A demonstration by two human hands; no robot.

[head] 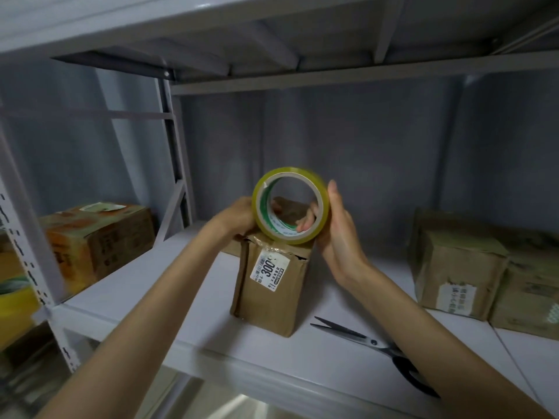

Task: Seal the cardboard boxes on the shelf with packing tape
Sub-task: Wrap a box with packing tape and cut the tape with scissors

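- On the middle shelf point(169, 285), dead ahead of me, stands the small box point(266, 285) I am working on, upright, with a white label point(267, 269) on its near face.
- Both of my hands hold the tape roll point(290, 205) over the box top, its lower edge touching or just above the top.
- My right hand point(335, 234) wraps the roll's right side, fingers curled through the core and thumb lying along the outer rim.
- My left hand point(239, 217) is at the roll's left edge, fingers hidden behind it; I take it to be pinching the roll or hunting for the loose end, but I cannot tell which.
- Progress, as I judge it: early. I see no fresh strip drawn across this box, and its top edge by the label looks crumpled and gapped.
- Left to do: pull a length, press it over the seam and cut it. The scissors point(372, 346) lie on the shelf just right of the box, blades apart, near my right forearm.
- Other boxes wait: a printed one point(99, 240) on the left, two brown ones point(462, 264) on the right. Whether those are sealed I cannot make out.
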